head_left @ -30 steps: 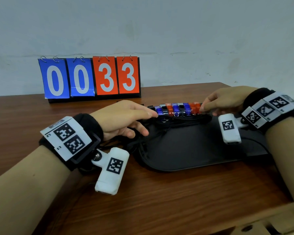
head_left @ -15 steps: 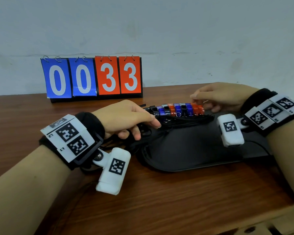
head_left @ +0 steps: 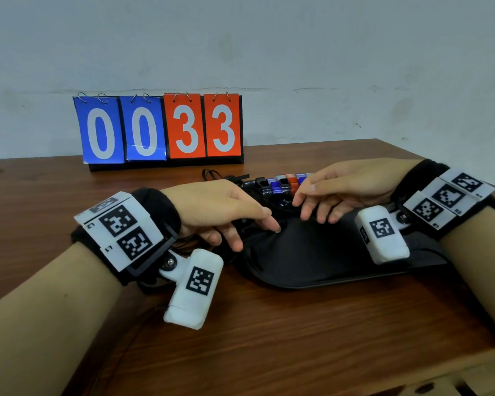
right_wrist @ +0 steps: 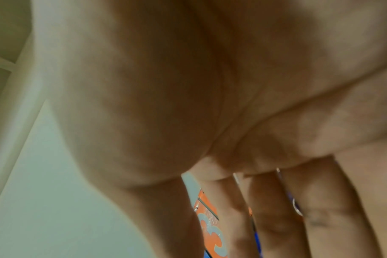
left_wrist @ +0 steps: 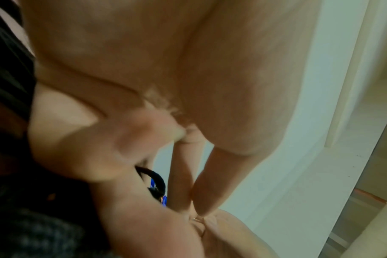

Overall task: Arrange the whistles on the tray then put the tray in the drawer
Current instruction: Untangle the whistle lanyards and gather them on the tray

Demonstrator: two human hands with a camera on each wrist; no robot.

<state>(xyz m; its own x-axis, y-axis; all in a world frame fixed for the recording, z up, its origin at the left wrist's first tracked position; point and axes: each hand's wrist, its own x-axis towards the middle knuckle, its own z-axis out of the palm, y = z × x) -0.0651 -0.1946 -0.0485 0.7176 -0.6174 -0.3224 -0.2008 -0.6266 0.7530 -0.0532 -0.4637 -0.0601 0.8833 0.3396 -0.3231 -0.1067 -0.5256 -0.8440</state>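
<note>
A row of blue, black and orange whistles (head_left: 280, 184) lies along the far edge of the black tray (head_left: 312, 261), with their black cords (head_left: 283, 201) bunched just in front. My left hand (head_left: 252, 224) reaches in from the left, its straight fingers (head_left: 275, 227) resting on the tray's left part near the cords. My right hand (head_left: 312, 204) hangs over the right half of the row and hides it, with its fingers spread and holding nothing. In the left wrist view a black cord loop (left_wrist: 157, 178) and a bit of blue whistle (left_wrist: 164, 199) show beside my fingers.
A flip scoreboard (head_left: 160, 130) reading 0033 stands at the back of the brown wooden table (head_left: 269, 338) against a pale wall. A light wooden edge (head_left: 483, 375) shows at the bottom right, below the table front. Bare tabletop lies left of and in front of the tray.
My right hand has moved left from the row's right end and now covers its right half. My left hand has slid down from the row's left end onto the tray.
</note>
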